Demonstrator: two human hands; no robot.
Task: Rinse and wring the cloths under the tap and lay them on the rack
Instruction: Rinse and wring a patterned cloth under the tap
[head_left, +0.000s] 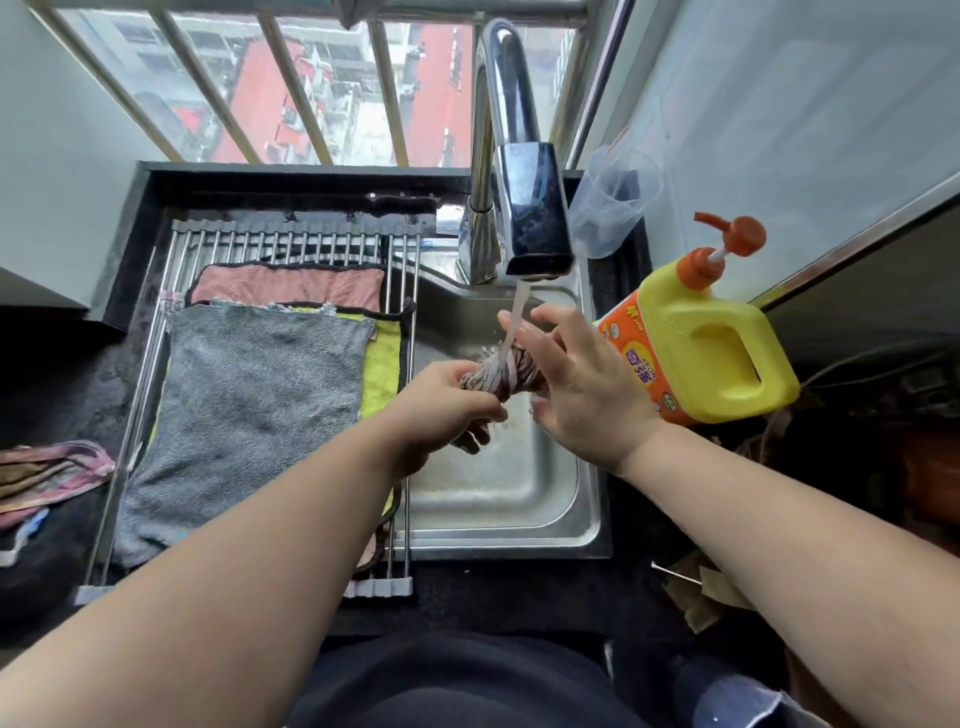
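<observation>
Gripping one end of the twisted cloth (496, 376) at centre frame under the running tap (532, 218), the left hand (441, 402) curls its fingers round it; the right hand (582, 387) has its fingers spread wide beside it. Held one-handed, it may slip into the sink (493, 499).

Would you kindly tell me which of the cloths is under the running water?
The twisted brownish cloth, gripped by the left hand over the sink; the grey cloth, pink cloth and yellow cloth lie flat on the rack.
</observation>
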